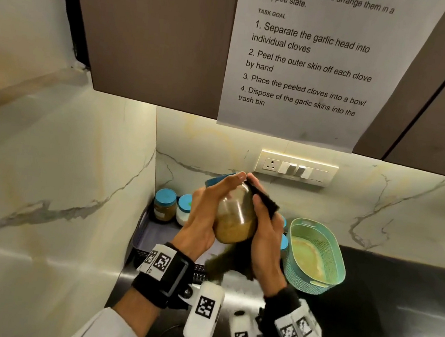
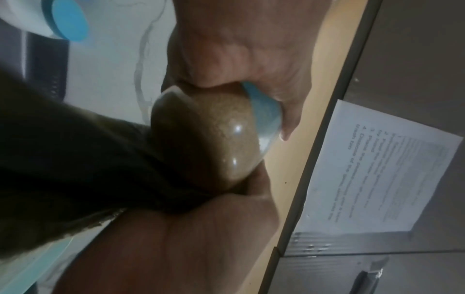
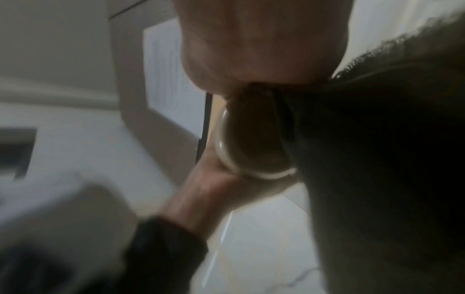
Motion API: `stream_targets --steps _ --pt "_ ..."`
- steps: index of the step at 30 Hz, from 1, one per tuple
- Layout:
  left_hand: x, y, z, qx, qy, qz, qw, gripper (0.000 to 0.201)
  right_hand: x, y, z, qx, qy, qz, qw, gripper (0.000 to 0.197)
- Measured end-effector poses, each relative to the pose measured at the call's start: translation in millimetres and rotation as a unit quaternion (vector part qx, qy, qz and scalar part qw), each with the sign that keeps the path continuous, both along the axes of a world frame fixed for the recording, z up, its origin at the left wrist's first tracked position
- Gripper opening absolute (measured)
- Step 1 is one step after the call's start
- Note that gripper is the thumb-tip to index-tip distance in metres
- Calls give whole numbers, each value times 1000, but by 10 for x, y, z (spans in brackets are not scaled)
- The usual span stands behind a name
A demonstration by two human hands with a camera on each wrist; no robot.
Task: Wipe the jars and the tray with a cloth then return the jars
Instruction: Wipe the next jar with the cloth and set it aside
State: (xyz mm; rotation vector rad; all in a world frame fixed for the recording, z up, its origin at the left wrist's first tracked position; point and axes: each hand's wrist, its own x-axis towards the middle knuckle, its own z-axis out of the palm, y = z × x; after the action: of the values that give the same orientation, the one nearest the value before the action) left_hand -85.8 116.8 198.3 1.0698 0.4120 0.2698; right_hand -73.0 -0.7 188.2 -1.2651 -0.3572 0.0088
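My left hand (image 1: pixel 210 209) grips a glass jar (image 1: pixel 233 218) of brown powder, tipped with its blue lid (image 2: pixel 266 117) pointing away from me, held in the air above the dark tray (image 1: pixel 150 236). My right hand (image 1: pixel 261 230) presses a dark cloth (image 1: pixel 264 199) round the jar's right side; the cloth's loose end (image 1: pixel 227 265) hangs below. In the left wrist view the jar (image 2: pixel 214 139) lies between fingers and cloth (image 2: pixel 75 169). In the right wrist view the cloth (image 3: pixel 377 159) covers most of the jar (image 3: pixel 251 139). Two blue-lidded jars (image 1: pixel 165 206) stand at the tray's back left.
A mint-green perforated basket (image 1: pixel 314 254) stands on the black counter right of my hands, with blue lids of other jars (image 1: pixel 284 241) showing beside it. A marble wall closes the left side. A switch panel (image 1: pixel 295 168) and a cabinet with a paper sheet (image 1: pixel 314 61) are behind.
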Motion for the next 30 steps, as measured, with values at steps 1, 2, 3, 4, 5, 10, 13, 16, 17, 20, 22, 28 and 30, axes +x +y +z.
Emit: stream_targets --steps 1,2,3,4,5,10,13,16,17,20,22,28,30 --pt "-2 -11 18 0 -3 10 1000 47 -46 6 -74 -12 -45 -14 999 34" --pt "0 -15 27 -3 -6 16 1000 46 -71 5 -157 -43 -108 -22 993 40" --pt "14 0 17 -4 -11 24 1000 50 -94 10 -227 -90 -176 -31 980 44" --pt "26 11 5 -1 -18 25 1000 57 -107 8 -281 -138 -241 -45 960 47" --pt "20 2 -5 5 -23 24 999 64 -119 -1 -332 -178 -299 -61 935 48" --pt "-7 -102 -26 -3 -36 49 998 65 -171 -87 -459 -259 -425 -85 863 45" --pt "-25 -149 11 -1 -41 56 998 55 -173 -154 -487 -283 -441 -71 849 46" --pt "-70 -177 61 1 -55 71 996 57 -126 -190 -483 -273 -462 -72 841 44" --pt "-75 -187 69 3 -63 74 995 65 -107 -187 -456 -258 -456 -74 849 44" --pt "-89 -225 77 12 -95 70 993 68 -72 -148 -313 -153 -319 -50 934 43" --pt "-121 -251 83 15 -107 68 992 54 -75 -114 -127 -17 -128 -17 992 37" --pt "-201 -310 -1 -13 -111 48 993 66 47 -181 120 114 271 68 953 38" --pt "-210 -332 -13 34 -134 45 989 69 48 -163 81 141 327 81 931 40"
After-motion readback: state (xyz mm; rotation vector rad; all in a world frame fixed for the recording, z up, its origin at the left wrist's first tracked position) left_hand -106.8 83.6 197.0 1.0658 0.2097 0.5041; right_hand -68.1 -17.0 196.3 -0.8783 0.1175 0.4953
